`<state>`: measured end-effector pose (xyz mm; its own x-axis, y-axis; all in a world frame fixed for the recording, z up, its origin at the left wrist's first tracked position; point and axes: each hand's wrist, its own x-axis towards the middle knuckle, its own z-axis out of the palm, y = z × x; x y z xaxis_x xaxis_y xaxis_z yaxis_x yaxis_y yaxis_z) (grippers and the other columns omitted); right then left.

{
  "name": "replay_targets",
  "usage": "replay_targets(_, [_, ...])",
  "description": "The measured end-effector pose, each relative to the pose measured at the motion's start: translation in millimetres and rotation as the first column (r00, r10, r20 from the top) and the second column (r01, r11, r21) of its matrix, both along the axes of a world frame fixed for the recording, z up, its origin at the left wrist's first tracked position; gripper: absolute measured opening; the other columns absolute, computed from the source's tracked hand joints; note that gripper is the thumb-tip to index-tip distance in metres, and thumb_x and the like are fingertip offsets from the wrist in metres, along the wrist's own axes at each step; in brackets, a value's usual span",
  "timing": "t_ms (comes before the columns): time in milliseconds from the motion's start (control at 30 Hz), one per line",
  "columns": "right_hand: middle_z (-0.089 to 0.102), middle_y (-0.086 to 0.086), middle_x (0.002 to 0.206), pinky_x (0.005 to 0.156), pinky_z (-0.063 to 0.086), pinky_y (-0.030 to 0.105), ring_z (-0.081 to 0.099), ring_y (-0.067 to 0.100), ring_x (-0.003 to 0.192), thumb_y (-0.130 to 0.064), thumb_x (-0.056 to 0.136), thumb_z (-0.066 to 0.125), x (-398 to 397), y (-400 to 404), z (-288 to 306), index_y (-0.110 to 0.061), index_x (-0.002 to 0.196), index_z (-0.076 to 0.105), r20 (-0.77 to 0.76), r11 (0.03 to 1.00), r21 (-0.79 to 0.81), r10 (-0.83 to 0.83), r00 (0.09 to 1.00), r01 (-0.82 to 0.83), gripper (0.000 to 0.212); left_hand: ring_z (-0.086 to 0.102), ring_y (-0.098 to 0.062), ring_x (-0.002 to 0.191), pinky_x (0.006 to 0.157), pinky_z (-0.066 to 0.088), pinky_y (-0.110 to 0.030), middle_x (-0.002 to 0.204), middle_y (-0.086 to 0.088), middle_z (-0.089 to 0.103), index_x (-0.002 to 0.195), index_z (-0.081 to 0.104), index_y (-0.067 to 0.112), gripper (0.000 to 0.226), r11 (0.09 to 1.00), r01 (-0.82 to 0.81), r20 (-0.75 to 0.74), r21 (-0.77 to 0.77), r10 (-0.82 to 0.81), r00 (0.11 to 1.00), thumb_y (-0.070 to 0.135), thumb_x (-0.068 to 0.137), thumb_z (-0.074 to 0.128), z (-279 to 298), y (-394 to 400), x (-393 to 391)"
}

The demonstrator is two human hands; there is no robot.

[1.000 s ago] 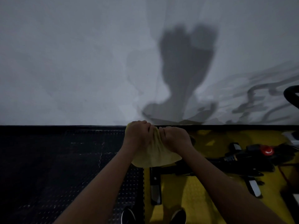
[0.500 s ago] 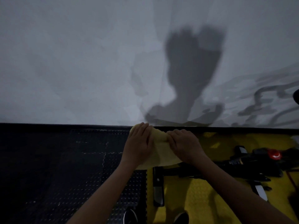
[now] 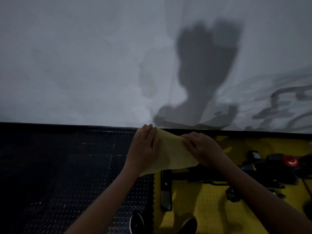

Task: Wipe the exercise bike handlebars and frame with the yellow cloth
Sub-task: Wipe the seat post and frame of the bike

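While both arms reach out in front of the person, the yellow cloth hangs stretched between the two hands, held up in the air above the floor just short of the wall. It is a pale, soft yellow, a smooth sheet without print, pulled fairly taut along its top edge and sagging into a broad fold towards its lower edge, with a dim shadow across its left part. The left hand lies over the cloth's left side, fingers nearly straight and close together on the fabric, the thumb hidden behind, so I cannot tell whether it pinches. The right hand has its fingers curled over the cloth's upper right edge, gripping it.

Below and to the right, the exercise bike shows only as dark frame parts low over the yellow floor mat, with a red knob on it. A black studded mat covers the floor to the left. Two dark shoes stand at the bottom edge. On the grey wall falls the shadow of the hands and cloth.
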<state>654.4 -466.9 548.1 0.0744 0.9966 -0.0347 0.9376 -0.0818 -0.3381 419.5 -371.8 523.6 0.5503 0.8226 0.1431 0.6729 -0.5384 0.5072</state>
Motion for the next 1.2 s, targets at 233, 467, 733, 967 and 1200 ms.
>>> replay_targets(233, [0.059,-0.008,0.125,0.092,0.048,0.032,0.056,0.01,0.111,-0.047,0.101,0.049,13.1,-7.5,6.2,-0.023,0.135,0.06,-0.23,0.988,0.04,-0.136,0.964,0.149,0.043,0.045,-0.021,0.136,0.116,0.034,-0.044,0.143,-0.005,0.054,0.139,0.055,0.013,0.056,0.996,0.036,0.038,-0.08,-0.033,0.999,0.044,0.102,0.029,-0.1,29.9,-1.1])
replay_targets(467, [0.064,-0.007,0.124,0.097,0.045,0.032,0.057,0.01,0.113,-0.039,0.106,0.039,0.7,-5.2,1.9,-0.023,0.135,0.061,-0.373,0.98,-0.051,-0.199,0.906,0.195,0.04,0.05,-0.022,0.132,0.116,0.029,-0.034,0.14,-0.006,0.057,0.134,0.059,0.013,0.038,0.99,-0.033,-0.106,0.134,0.047,0.993,0.025,0.102,0.041,5.9,10.4,26.7])
replay_targets(733, [0.064,0.007,0.102,0.083,0.048,0.038,0.059,0.023,0.095,-0.032,0.107,0.037,-2.9,1.3,13.0,-0.008,0.107,0.067,-0.36,0.95,-0.156,-0.311,0.88,0.272,0.038,0.058,-0.013,0.091,0.08,0.046,-0.033,0.096,0.006,0.066,0.101,0.07,0.022,0.038,0.999,-0.044,-0.145,-0.031,0.039,0.989,0.043,0.101,0.038,10.4,38.8,26.6])
replay_targets(967, [0.061,0.002,0.083,0.066,0.039,0.034,0.058,0.021,0.078,-0.045,0.106,0.035,-14.9,10.7,10.9,-0.013,0.09,0.066,-0.17,0.946,-0.117,-0.319,0.932,0.302,0.047,0.054,-0.024,0.124,0.106,0.042,-0.037,0.128,-0.006,0.062,0.125,0.063,0.015,0.047,0.991,-0.104,-0.081,0.087,0.111,0.991,0.047,0.099,0.041,6.2,6.5,19.3])
replay_targets(1200, [0.057,-0.003,0.067,0.053,0.03,0.025,0.051,0.01,0.06,-0.042,0.106,0.037,-9.6,9.9,3.9,-0.018,0.074,0.058,-0.165,0.944,-0.053,-0.33,0.929,0.326,0.045,0.045,-0.024,0.135,0.113,0.036,-0.043,0.143,-0.007,0.051,0.136,0.054,0.014,0.057,0.983,-0.154,-0.068,0.104,0.162,0.985,0.055,0.097,0.047,3.5,-8.3,17.3])
